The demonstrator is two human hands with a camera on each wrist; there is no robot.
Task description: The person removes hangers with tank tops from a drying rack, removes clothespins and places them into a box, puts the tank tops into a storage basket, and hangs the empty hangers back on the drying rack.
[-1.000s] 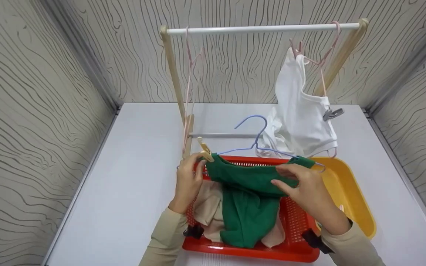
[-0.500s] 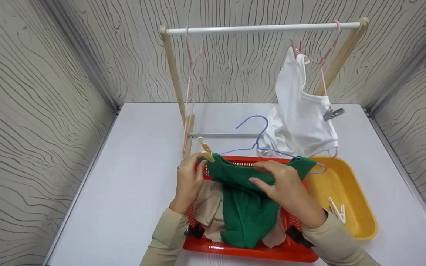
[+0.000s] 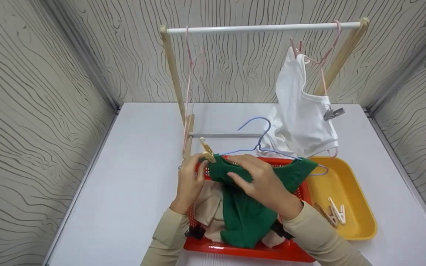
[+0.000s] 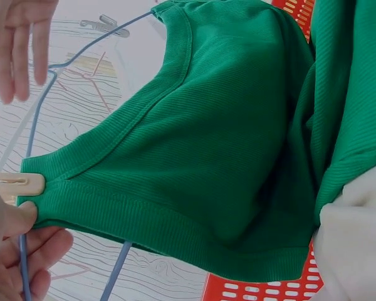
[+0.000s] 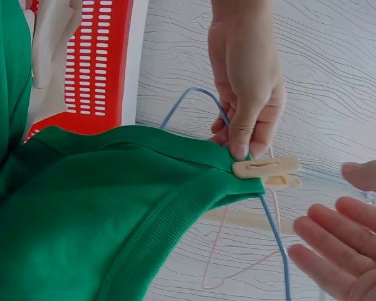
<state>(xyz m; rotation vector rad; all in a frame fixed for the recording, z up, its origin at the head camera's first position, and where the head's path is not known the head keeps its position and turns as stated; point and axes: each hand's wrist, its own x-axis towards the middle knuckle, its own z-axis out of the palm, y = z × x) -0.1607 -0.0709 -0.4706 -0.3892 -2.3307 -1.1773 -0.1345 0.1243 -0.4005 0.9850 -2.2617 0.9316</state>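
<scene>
My left hand pinches the left shoulder of a green ribbed sleeveless top, thumb in front and fingers behind. A blue hanger runs through the top and past those fingers. Beside the thumb, a cream clothespin is clipped over that shoulder and the hanger. My right hand hovers over the top's neckline in the head view. Its fingers and thumb are spread apart near the clothespin in the right wrist view, holding nothing. The top's lower part drapes into a red basket.
Beige cloth lies in the basket. A yellow tray with several clothespins stands at right. Behind is a rack with a white bar, carrying a bare pink hanger and a white garment clipped to another pink hanger.
My right hand has moved left along the top's neckline, from its right shoulder toward the clothespin. The left hand keeps its grip; hanger and top shift slightly right.
</scene>
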